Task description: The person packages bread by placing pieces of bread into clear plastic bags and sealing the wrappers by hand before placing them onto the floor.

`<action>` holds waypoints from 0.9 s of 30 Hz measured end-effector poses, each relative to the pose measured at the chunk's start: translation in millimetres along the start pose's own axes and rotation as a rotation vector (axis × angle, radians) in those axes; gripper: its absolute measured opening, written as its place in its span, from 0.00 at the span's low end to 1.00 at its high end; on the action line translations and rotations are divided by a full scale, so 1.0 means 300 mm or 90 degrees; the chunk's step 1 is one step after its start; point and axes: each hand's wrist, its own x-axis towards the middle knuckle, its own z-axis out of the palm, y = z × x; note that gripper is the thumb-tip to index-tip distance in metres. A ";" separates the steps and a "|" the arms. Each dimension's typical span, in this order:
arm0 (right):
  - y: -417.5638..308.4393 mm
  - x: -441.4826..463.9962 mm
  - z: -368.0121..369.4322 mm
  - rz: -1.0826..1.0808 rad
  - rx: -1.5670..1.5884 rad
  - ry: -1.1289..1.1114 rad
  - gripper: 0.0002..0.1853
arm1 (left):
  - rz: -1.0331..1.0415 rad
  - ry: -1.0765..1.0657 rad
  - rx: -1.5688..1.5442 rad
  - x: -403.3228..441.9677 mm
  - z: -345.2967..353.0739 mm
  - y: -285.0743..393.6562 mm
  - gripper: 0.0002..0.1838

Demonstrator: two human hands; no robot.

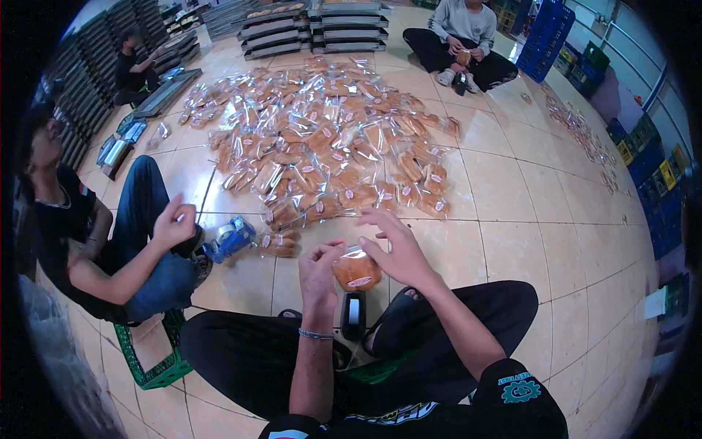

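Note:
In front of my crossed legs is a clear bag of bread (pixel 357 271), golden brown with an oval label on its front. My left hand (pixel 319 272) is closed in a pinch at the bag's upper left corner. My right hand (pixel 398 251) is at the upper right, its fingers spread and its thumb close to the bag's top edge; whether the thumb touches cannot be made out. Just below the bag, between my feet, stands a small black device (pixel 354 316) with a pale strip on it.
A broad heap of bagged bread (pixel 322 139) covers the tiles ahead. To the left sits a person beside a blue tape dispenser (pixel 232 238) and a green crate (pixel 157 351). Two more people sit farther back. Stacked trays (pixel 274 33) and blue crates (pixel 547 40) line the back.

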 end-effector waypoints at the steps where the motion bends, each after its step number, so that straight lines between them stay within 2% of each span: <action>1: -0.025 0.005 -0.018 -0.002 0.002 -0.001 0.22 | 0.066 0.013 -0.011 0.005 -0.012 0.005 0.01; 2: -0.058 0.008 -0.043 0.039 0.024 -0.121 0.23 | 0.132 0.025 -0.023 0.008 -0.020 0.008 0.03; 3: -0.077 0.009 -0.060 0.081 0.044 -0.241 0.25 | 0.133 0.026 -0.023 0.002 -0.010 0.025 0.03; 5: -0.064 0.009 -0.069 0.061 0.039 -0.228 0.26 | 0.162 -0.016 0.058 -0.018 0.018 0.075 0.10; 6: -0.060 0.015 -0.072 0.039 0.033 -0.215 0.27 | 0.164 -0.013 0.057 -0.013 0.008 0.080 0.10; 8: -0.065 0.026 -0.091 0.064 0.057 -0.197 0.26 | 0.054 -0.132 0.195 -0.004 -0.016 0.086 0.20; 9: -0.074 0.031 -0.102 0.090 0.077 -0.175 0.26 | 0.052 -0.132 0.193 -0.016 -0.006 0.102 0.20; 11: -0.070 0.028 -0.100 0.109 0.070 -0.159 0.24 | 0.080 -0.272 0.206 -0.052 0.027 0.145 0.30; 13: 0.000 0.007 -0.066 0.225 0.232 -0.143 0.21 | 0.102 -0.246 0.206 -0.033 0.019 0.131 0.32; 14: 0.034 -0.005 -0.036 0.226 0.232 -0.145 0.21 | 0.122 -0.220 0.211 -0.025 0.009 0.123 0.34; 16: 0.142 -0.036 0.041 0.401 0.502 0.072 0.19 | 0.133 -0.163 0.166 -0.013 -0.008 0.113 0.34; 18: 0.479 -0.203 0.166 0.542 0.137 -0.078 0.22 | 0.151 -0.076 0.122 -0.015 -0.006 0.131 0.33; 20: 0.639 -0.343 0.254 0.551 -0.208 -0.477 0.24 | 0.160 -0.059 0.090 -0.018 -0.005 0.142 0.33; 22: 0.544 -0.409 0.309 0.721 0.066 -0.413 0.25 | 0.156 -0.023 0.030 -0.021 -0.001 0.150 0.32; 25: 0.505 -0.459 0.414 0.654 0.170 -0.356 0.23 | 0.146 -0.007 -0.009 -0.023 0.007 0.158 0.32; 27: 0.571 -0.525 0.475 0.645 0.187 -0.314 0.20 | 0.146 -0.011 -0.009 -0.017 0.010 0.151 0.29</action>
